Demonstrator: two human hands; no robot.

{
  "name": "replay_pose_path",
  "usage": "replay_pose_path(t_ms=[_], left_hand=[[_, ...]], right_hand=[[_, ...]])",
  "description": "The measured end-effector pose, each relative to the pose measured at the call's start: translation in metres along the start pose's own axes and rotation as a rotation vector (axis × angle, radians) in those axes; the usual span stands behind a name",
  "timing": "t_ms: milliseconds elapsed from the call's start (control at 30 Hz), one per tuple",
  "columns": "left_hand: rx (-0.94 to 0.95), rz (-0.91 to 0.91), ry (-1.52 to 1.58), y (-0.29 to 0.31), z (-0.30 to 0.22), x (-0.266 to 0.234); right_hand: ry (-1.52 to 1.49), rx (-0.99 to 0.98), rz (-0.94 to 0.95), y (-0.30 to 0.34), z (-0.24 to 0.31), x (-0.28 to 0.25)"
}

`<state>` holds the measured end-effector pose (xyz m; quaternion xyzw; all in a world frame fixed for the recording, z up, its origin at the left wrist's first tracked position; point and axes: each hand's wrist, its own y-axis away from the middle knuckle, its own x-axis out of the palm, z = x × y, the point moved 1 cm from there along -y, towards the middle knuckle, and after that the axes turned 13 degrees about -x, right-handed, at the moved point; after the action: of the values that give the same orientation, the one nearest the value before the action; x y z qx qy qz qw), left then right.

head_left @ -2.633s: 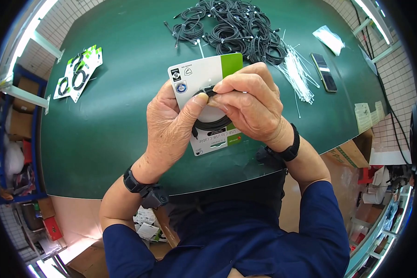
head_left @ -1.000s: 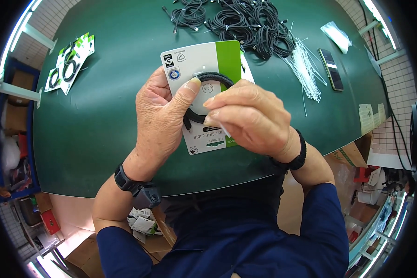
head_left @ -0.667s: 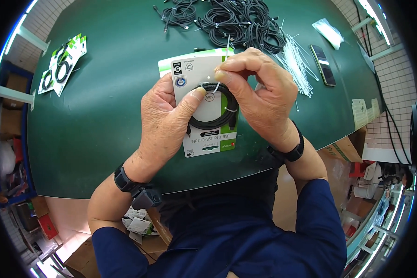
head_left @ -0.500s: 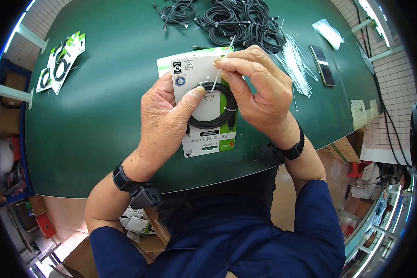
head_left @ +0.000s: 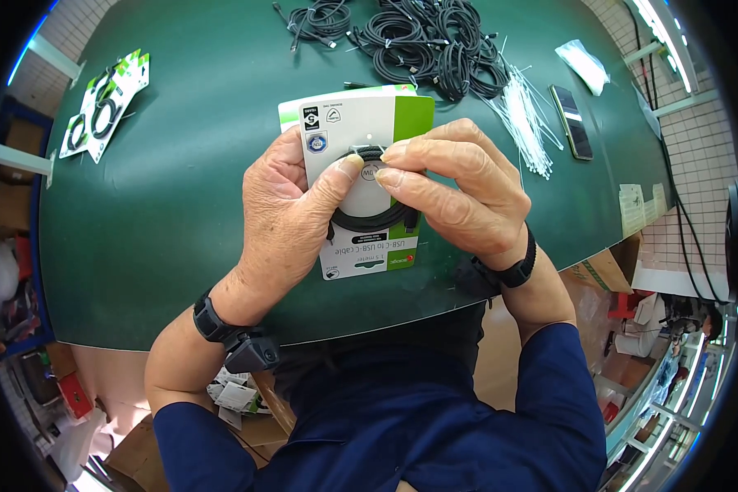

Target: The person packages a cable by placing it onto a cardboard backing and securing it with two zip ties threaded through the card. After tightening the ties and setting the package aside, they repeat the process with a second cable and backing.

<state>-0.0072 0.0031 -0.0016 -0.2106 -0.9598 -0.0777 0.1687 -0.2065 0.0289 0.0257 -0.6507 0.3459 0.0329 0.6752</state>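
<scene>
Counter [head_left: 180, 205]: dark green top, rounded near edge. Far centre: heap of coiled black cables [head_left: 418, 41]. Just right of it, touching its edge: loose bundle of white cable ties [head_left: 526, 115]. Right of the ties: black phone [head_left: 571, 121], lying flat. Beyond the phone: small clear plastic bag [head_left: 582, 64]. Far left: packaged cables on white-and-green cards [head_left: 105, 102], overlapping. Right edge: paper sheets [head_left: 633, 209].

Two hands are seen: a left hand [head_left: 291, 217] and a right hand [head_left: 459, 193], with one white-and-green packaging card [head_left: 361, 131] and one coiled black cable [head_left: 375, 220] on it. One phone [head_left: 571, 121], one clear plastic bag [head_left: 584, 66], and one stack of finished cards [head_left: 102, 102] are counted. The piled cables [head_left: 422, 37] and white zip ties [head_left: 526, 111] cannot be counted.
</scene>
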Motion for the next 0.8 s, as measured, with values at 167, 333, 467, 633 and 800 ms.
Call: replay_pose_path(t_ms=[167,333,467,633,800], left_hand=[[0.002,-0.010,-0.010,0.0006,-0.0021,0.0011],[0.008,-0.020,-0.037,0.0003,-0.0014,-0.0004],[0.008,-0.013,-0.025,0.0004,-0.0015,-0.0005],[0.017,-0.020,-0.033,0.0014,-0.0012,0.0005],[0.023,-0.023,-0.026,0.0012,-0.0013,0.0018]], right_hand=[[-0.024,0.031,-0.019,0.0018,-0.0014,0.0004],[-0.009,0.040,-0.011,0.0002,-0.0015,0.0006],[0.008,0.018,-0.009,0.0000,-0.0013,-0.0006],[0.038,0.019,0.009,-0.0015,-0.0018,0.0003],[0.019,0.031,-0.007,0.0004,-0.0024,0.0016]])
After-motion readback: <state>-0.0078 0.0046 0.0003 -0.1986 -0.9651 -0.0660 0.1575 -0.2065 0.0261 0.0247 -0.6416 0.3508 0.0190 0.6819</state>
